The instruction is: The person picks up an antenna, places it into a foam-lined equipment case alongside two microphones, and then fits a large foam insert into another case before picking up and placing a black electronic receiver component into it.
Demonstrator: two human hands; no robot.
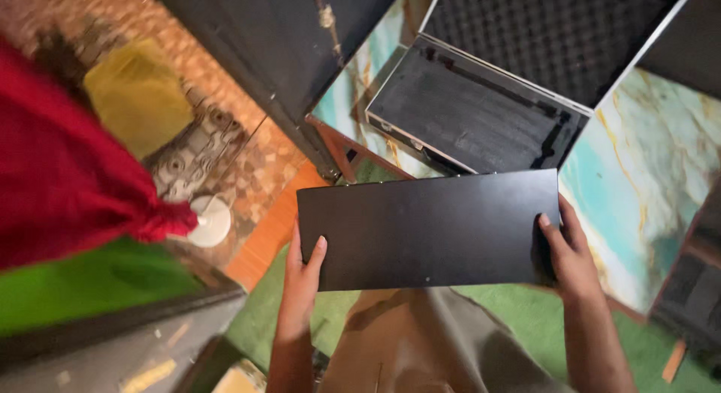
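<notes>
From the head view, a flat black panel [428, 229] is held level between both hands above the lap; its left short edge is gripped by the left hand [303, 277], thumb laid on top, and its right edge is clasped by the right hand [567, 254], fingers curled around it. Just beyond the hands, an open foam-lined case [481, 100] is seen on a marbled table [646, 183]; the panel is judged not yet set down, since it is kept clear of the case. Left of the left hand, red cloth [60, 153] is seen.
</notes>
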